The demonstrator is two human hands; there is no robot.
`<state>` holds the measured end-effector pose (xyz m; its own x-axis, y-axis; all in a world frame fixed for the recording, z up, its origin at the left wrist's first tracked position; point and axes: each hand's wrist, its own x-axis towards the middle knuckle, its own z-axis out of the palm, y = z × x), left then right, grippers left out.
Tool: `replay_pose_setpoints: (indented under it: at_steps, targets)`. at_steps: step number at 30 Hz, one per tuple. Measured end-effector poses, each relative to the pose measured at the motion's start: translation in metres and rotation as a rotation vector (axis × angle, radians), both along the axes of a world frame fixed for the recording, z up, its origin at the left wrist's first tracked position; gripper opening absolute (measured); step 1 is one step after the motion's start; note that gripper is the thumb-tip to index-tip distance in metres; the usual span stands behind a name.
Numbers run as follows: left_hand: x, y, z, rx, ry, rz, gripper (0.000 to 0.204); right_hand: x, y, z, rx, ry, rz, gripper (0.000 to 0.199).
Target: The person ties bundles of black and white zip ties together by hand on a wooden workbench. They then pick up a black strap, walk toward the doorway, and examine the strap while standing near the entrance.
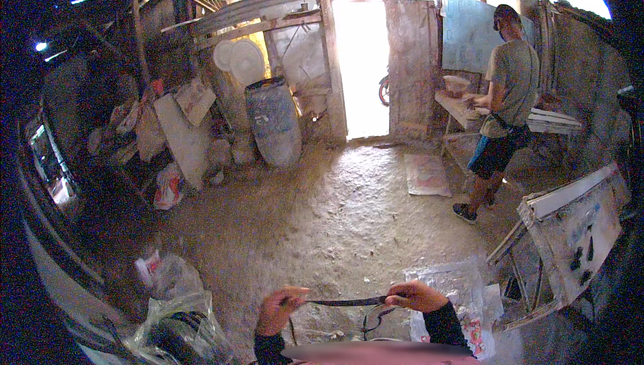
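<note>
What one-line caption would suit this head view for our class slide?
Two hands, left hand and right hand, stretch a dark strap above a dirt floor.

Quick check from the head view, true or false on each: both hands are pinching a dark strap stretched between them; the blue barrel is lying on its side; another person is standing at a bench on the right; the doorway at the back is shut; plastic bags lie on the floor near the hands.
1. The left hand and the right hand pinch a dark strap stretched between them. True.
2. The blue barrel lies on its side. False: it stands upright, leaning a little.
3. Another person stands at a bench on the right. True.
4. The doorway is shut. False: it is open and bright with daylight.
5. Plastic bags lie on the floor near the hands. True.
</note>
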<state>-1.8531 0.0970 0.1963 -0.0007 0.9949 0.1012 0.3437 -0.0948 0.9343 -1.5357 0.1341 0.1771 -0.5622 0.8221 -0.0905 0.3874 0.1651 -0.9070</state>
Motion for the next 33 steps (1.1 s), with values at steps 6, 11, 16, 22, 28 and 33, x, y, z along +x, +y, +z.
replay_pose_setpoints:
  at_steps: [6, 11, 16, 22, 28, 33]
  targets:
    - [-0.042, 0.005, -0.015, 0.193, -0.186, 0.591, 0.015, 0.048, -0.009, 0.018, -0.089, 0.096, -0.245, 0.019]
    - [-0.037, 0.013, -0.025, 0.244, 0.104, 0.403, 0.029, 0.059, -0.032, 0.008, 0.017, 0.094, -0.308, 0.018]
    - [0.038, 0.018, -0.031, 0.513, 0.414, -0.043, 0.059, 0.040, -0.054, -0.007, 0.011, 0.017, -0.264, 0.018]
    - [0.128, -0.028, -0.019, 0.144, -0.060, -0.796, 0.046, -0.006, -0.084, -0.007, 0.093, 0.373, -0.134, 0.018]
    - [0.098, -0.040, -0.009, -0.009, -0.191, -0.576, 0.030, 0.015, -0.132, 0.014, -0.061, 0.239, -0.278, 0.021]
    - [0.056, -0.031, -0.004, 0.212, -0.413, -0.032, 0.020, 0.074, -0.196, 0.033, -0.171, 0.130, -0.566, 0.021]
